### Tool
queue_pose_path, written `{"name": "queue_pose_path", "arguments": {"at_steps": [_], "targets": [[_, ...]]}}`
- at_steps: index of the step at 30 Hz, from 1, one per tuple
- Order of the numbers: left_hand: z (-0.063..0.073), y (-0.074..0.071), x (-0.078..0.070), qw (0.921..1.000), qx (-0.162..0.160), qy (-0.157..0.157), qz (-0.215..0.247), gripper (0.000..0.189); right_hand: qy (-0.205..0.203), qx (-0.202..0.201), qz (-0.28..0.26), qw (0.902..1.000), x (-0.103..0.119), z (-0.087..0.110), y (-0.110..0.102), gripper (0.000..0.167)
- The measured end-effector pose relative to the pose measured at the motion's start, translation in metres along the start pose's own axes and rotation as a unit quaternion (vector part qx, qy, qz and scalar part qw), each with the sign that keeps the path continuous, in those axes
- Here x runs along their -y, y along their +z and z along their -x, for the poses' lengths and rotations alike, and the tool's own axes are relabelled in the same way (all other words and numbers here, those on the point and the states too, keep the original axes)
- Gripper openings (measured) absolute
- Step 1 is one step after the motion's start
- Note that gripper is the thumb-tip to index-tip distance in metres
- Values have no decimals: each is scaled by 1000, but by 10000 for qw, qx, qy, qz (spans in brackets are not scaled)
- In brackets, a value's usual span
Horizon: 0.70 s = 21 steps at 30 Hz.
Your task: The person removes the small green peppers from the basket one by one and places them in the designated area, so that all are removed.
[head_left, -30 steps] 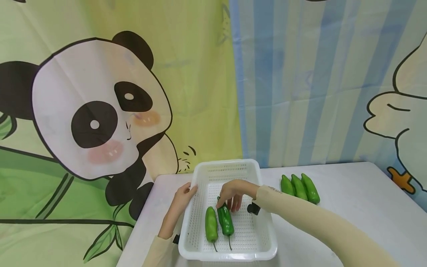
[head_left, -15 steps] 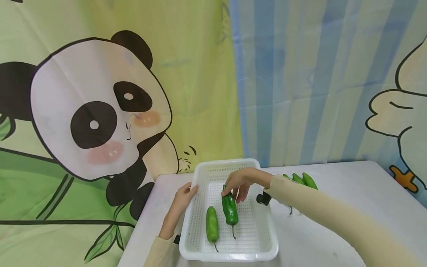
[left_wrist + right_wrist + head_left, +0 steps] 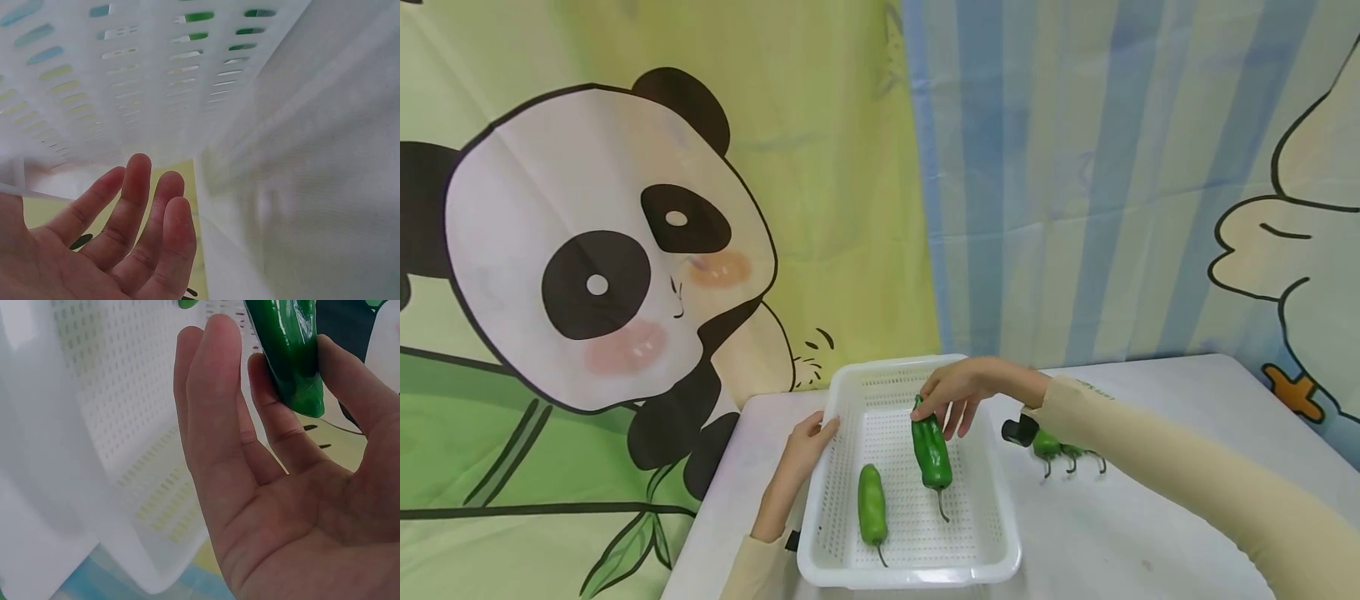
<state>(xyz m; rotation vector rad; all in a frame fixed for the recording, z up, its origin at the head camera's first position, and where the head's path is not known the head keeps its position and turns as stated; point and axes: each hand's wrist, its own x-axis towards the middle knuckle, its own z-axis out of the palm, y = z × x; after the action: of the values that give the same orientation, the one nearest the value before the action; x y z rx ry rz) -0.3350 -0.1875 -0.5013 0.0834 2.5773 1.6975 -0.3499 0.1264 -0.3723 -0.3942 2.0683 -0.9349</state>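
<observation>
My right hand [image 3: 955, 392] pinches a dark green pepper [image 3: 931, 454] by its pointed end, thumb against index finger, over the white basket [image 3: 910, 575]. Its stem hangs down toward the near side. In the right wrist view the pepper [image 3: 290, 350] sits between thumb and index finger, the other fingers away from it. A lighter green pepper [image 3: 872, 504] lies on the basket floor, left of the held one. My left hand [image 3: 805, 446] holds the basket's left rim. In the left wrist view its fingers [image 3: 134, 200] are outside the perforated wall, and the thumb is mostly hidden.
Several green peppers [image 3: 1047, 446] lie on the white table [image 3: 1150, 517] right of the basket, partly covered by the right sleeve [image 3: 1150, 467]. A cloth with a panda print [image 3: 550, 250] hangs behind the table.
My right hand has lifted the dark green pepper from beside the lighter one and carried it to the right and farther back. The left hand stays on the basket rim.
</observation>
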Motion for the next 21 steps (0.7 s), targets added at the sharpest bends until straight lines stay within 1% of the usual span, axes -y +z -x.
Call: {"name": "queue_pose_path", "arguments": {"at_steps": [2,3,4,7,9,11,15,18,21], "targets": [[0,0,0,10000,7,11,5,47,8,-41,-71,10000,-2,5,-3,32],[0,-1,0,10000,14,11,8,47,22,-75,-127,9999,-3,8,-4,34],[0,-1,0,10000,18,9,13,47,50,-106,-161,9998,-5,11,-6,41],[0,-1,0,10000,31,18,23,48,71,-136,-268,9995,-7,19,-9,46],[0,-1,0,10000,21,21,39,48,57,-96,-376,9992,-9,25,-12,45],[1,-1,-1,10000,-1,32,60,48,4,3,-443,9990,-11,30,-14,35],[1,-2,-1,10000,-26,-6,37,45,-74,152,-567,9982,-18,39,-18,30],[0,-1,0,10000,-22,-50,7,43,-131,164,-603,9980,-23,45,-22,25],[-2,0,1,10000,-14,-64,11,43,-132,81,-662,9977,-29,52,-25,27]]}}
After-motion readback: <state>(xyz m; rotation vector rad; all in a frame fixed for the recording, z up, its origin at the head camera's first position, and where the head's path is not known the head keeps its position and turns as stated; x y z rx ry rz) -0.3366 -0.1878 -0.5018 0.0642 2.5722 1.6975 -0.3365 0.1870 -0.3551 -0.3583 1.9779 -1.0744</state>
